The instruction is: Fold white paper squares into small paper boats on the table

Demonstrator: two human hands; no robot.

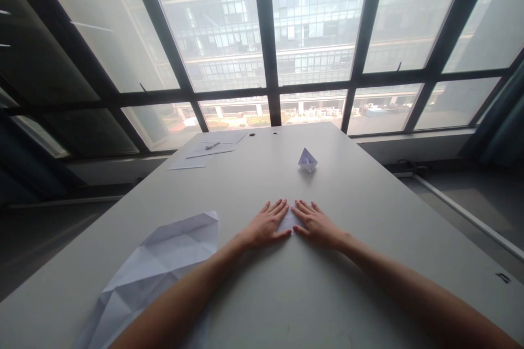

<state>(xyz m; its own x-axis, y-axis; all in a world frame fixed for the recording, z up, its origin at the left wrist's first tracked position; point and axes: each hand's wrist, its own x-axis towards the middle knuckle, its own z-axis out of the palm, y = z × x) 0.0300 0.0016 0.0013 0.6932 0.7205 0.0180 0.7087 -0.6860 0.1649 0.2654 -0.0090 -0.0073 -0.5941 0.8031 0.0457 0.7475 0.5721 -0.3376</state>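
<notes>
Both palms lie flat on a small folded piece of white paper on the table. My left hand covers its left side, fingers stretched out and pointing away from me. Over its right side rests my right hand, fingers spread in the same way. Only a strip of the paper shows between the hands; the rest is hidden beneath them. Beyond my right hand stands a folded paper boat with a pointed peak. A large creased sheet of paper lies to the left, partly behind my left forearm.
Flat paper sheets lie at the table's far left, with a pen-like object on top. The white table reaches toward tall windows. A small dark object is near the right edge.
</notes>
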